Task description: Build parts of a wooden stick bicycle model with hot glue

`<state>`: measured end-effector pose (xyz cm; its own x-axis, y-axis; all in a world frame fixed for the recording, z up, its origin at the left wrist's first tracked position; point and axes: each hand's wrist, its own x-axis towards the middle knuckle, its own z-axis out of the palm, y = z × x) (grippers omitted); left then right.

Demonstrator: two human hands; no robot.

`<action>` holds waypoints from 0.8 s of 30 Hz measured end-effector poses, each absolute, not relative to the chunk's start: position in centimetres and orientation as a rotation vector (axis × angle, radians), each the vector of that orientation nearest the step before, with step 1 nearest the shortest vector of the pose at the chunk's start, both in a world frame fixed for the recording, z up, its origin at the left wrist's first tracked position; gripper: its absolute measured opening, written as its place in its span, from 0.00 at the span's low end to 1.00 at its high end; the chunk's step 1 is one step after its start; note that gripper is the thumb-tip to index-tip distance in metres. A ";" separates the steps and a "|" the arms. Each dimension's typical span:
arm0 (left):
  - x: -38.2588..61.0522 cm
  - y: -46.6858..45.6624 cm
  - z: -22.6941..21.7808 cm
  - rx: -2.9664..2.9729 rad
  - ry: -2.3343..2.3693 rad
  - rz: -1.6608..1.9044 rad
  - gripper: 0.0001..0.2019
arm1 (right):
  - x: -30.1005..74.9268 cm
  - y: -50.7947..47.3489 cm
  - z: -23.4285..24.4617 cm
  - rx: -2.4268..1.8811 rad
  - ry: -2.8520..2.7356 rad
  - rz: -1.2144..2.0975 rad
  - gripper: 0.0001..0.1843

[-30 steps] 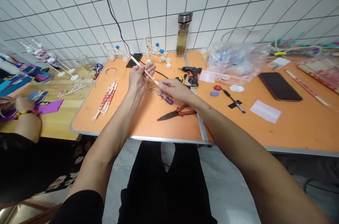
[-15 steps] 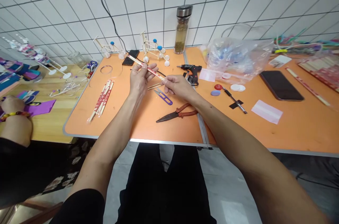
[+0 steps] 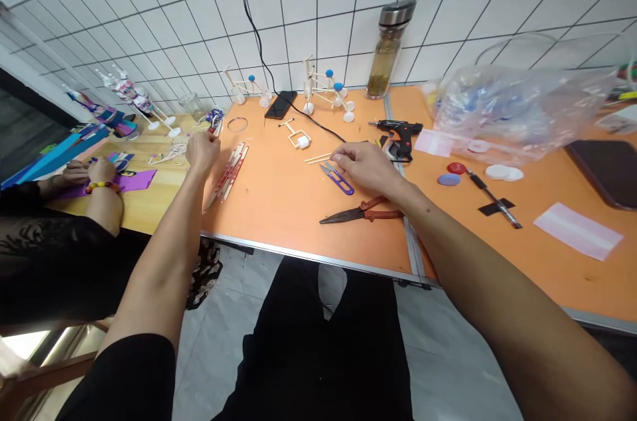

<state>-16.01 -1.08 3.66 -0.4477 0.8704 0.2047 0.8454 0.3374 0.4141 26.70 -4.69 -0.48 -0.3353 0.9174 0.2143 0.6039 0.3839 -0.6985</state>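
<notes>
My left hand [image 3: 203,152] is stretched out to the table's left side, its fingers closed. A small red bit shows at its fingertips, but what it holds is unclear. Just below lie several chopsticks in red-and-white wrappers [image 3: 229,174]. My right hand [image 3: 365,167] hovers loosely curled with nothing visible in it, fingertips close to two thin wooden sticks [image 3: 318,159]. Under it are purple thread snips [image 3: 340,180] and long-nose pliers [image 3: 361,212] with red-brown handles. A small stick frame with a white roller [image 3: 302,141] lies between my hands.
Behind stand stick models with blue balls [image 3: 329,74], a black phone [image 3: 281,104] and a tea bottle [image 3: 385,52]. On the right are a glue gun [image 3: 398,135], a plastic bag [image 3: 507,105], a pen [image 3: 492,196] and a dark phone [image 3: 607,168]. Another person's hand [image 3: 102,172] works at the left table.
The view has swung left. My left hand has moved left, and the wrapped chopsticks no longer stretch between my hands. My right hand has let go of them and stays near the snips.
</notes>
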 end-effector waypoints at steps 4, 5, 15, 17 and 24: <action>-17.4 -3.0 2.0 1.663 2.597 0.394 0.15 | 26.8 -4.6 -0.7 -1.303 -2.090 0.623 0.14; -17.1 -3.7 1.9 1.714 2.577 0.374 0.16 | 26.8 -4.5 -0.8 -1.309 -2.093 0.607 0.14; -15.5 -8.0 0.9 1.828 2.498 0.107 0.13 | 26.9 -4.6 -0.6 -1.343 -2.109 0.565 0.14; -15.4 -8.0 0.9 1.818 2.521 0.090 0.13 | 26.9 -4.6 -0.6 -1.338 -2.103 0.576 0.14; -14.6 -8.3 1.7 1.775 2.537 0.068 0.09 | 27.1 -4.5 -0.5 -1.332 -2.096 0.566 0.14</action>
